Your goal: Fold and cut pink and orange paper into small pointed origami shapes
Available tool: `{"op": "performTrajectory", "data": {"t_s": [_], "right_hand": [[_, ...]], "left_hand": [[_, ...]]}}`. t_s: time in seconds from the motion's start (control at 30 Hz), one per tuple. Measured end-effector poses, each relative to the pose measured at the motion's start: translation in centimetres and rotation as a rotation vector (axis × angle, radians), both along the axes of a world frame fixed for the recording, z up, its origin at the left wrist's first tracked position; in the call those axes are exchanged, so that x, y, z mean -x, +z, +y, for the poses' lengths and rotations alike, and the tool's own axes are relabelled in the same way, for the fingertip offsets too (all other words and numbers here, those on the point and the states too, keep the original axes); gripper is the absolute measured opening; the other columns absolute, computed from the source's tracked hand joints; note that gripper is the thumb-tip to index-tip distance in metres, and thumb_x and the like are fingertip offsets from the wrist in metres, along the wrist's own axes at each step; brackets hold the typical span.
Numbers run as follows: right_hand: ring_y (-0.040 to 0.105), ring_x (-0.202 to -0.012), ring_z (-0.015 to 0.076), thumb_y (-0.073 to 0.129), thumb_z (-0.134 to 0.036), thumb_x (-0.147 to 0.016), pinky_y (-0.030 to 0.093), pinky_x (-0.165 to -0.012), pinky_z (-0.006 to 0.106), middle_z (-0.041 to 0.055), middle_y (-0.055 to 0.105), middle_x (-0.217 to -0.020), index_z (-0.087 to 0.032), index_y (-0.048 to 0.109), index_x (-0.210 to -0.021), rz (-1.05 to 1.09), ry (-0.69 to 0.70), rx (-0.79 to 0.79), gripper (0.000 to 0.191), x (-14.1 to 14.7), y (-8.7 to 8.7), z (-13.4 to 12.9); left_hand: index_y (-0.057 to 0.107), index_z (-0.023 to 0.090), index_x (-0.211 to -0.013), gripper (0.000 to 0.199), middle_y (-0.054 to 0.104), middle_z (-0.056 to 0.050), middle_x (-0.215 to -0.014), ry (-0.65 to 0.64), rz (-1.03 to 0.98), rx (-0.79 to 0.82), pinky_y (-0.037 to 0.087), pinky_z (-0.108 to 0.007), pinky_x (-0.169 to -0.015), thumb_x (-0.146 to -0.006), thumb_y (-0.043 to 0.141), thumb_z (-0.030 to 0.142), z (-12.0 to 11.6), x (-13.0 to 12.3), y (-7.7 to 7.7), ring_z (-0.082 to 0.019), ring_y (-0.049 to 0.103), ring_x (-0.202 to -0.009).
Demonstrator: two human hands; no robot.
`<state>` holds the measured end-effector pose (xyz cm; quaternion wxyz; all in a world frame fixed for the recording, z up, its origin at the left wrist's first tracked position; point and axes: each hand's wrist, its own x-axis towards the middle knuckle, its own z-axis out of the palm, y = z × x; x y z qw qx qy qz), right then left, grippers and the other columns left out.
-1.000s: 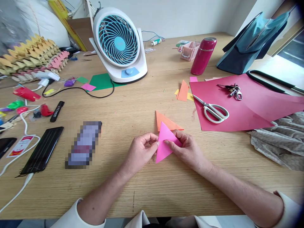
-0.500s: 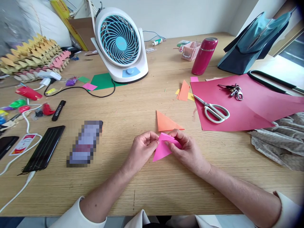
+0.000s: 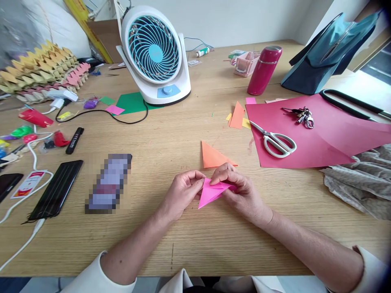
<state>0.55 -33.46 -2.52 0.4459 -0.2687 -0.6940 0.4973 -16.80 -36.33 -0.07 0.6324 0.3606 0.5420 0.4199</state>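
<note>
A folded piece of bright pink paper point(image 3: 210, 193) is held between both hands above the table. My left hand point(image 3: 185, 190) pinches its left corner between thumb and fingers. My right hand point(image 3: 238, 188) grips the right side, with the index finger lying on the upper face and the thumb at the lower edge. Part of the paper is hidden under the right fingers. Just beyond the hands lies a folded orange paper triangle point(image 3: 215, 156).
White-handled scissors point(image 3: 278, 144) and keys point(image 3: 304, 118) lie on a red sheet point(image 3: 299, 152) at the right. A fan point(image 3: 155, 53), a magenta bottle point(image 3: 264, 71) and a blue bag point(image 3: 320, 61) stand behind. Phones point(image 3: 56, 189) and cables are at the left.
My right index finger has moved onto the top of the pink paper, and the raised upper flap now lies lower. The left hand has hardly moved.
</note>
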Motion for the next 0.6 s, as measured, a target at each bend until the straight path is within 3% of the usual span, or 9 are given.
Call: {"op": "performTrajectory", "data": {"t_s": [0.3, 0.47, 0.6], "right_hand": [[0.058, -0.086, 0.0173, 0.061, -0.016, -0.092, 0.050, -0.078, 0.033, 0.0047, 0.058, -0.090, -0.026, 0.076, -0.090, -0.026, -0.014, -0.075, 0.018, -0.18, -0.03, 0.33], [0.058, -0.086, 0.0175, 0.060, -0.019, -0.094, 0.050, -0.075, 0.033, 0.0051, 0.058, -0.092, -0.026, 0.076, -0.090, -0.043, -0.056, -0.051, 0.018, -0.20, -0.36, 0.47], [0.058, -0.084, 0.0170, 0.061, -0.021, -0.094, 0.050, -0.074, 0.032, 0.0044, 0.058, -0.090, -0.026, 0.076, -0.089, -0.048, -0.068, -0.052, 0.016, -0.11, -0.27, 0.44]], "left_hand": [[0.064, 0.016, -0.089, 0.025, 0.066, 0.000, -0.073, -0.046, -0.092, 0.044, 0.051, -0.021, -0.056, -0.081, 0.073, 0.038, -0.25, 0.20, -0.33, -0.012, 0.063, -0.064], [0.065, 0.018, -0.106, 0.034, 0.070, -0.004, -0.090, -0.098, -0.105, -0.015, 0.054, -0.022, -0.057, -0.084, 0.070, 0.043, -0.39, 0.33, -0.30, -0.015, 0.067, -0.071], [0.064, 0.017, -0.106, 0.036, 0.070, -0.004, -0.088, -0.115, -0.074, -0.039, 0.058, -0.025, -0.060, -0.083, 0.073, 0.043, -0.37, 0.47, -0.62, -0.016, 0.067, -0.073]]}}
